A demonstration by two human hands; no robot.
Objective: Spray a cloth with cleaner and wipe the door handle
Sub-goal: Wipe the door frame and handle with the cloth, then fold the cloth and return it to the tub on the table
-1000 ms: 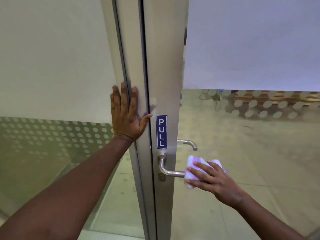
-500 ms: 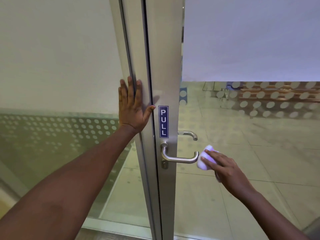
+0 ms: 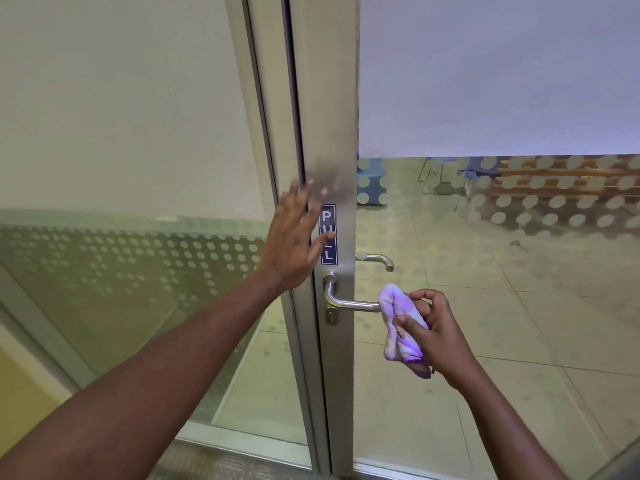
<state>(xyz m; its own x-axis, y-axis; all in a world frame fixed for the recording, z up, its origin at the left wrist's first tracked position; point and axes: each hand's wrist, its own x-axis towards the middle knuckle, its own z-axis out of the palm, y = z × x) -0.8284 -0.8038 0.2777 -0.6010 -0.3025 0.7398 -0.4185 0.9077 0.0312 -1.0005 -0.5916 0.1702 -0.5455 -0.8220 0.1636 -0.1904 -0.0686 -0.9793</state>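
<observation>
A brushed-metal lever door handle sticks out to the right from the grey door frame. My right hand grips a bunched white-and-purple cloth, whose top touches the free end of the lever. My left hand is spread with fingers apart against the frame, partly covering the blue PULL sign. No spray bottle is in view.
A second handle shows through the glass on the door's far side. Frosted glass panels with dot patterns stand left and right. Beyond the glass lie a tiled floor, wooden pallets and chair legs.
The cloth has slid right along the lever to its tip and now hangs lower in my right hand. My left hand has shifted right, from the frame edge onto the PULL sign.
</observation>
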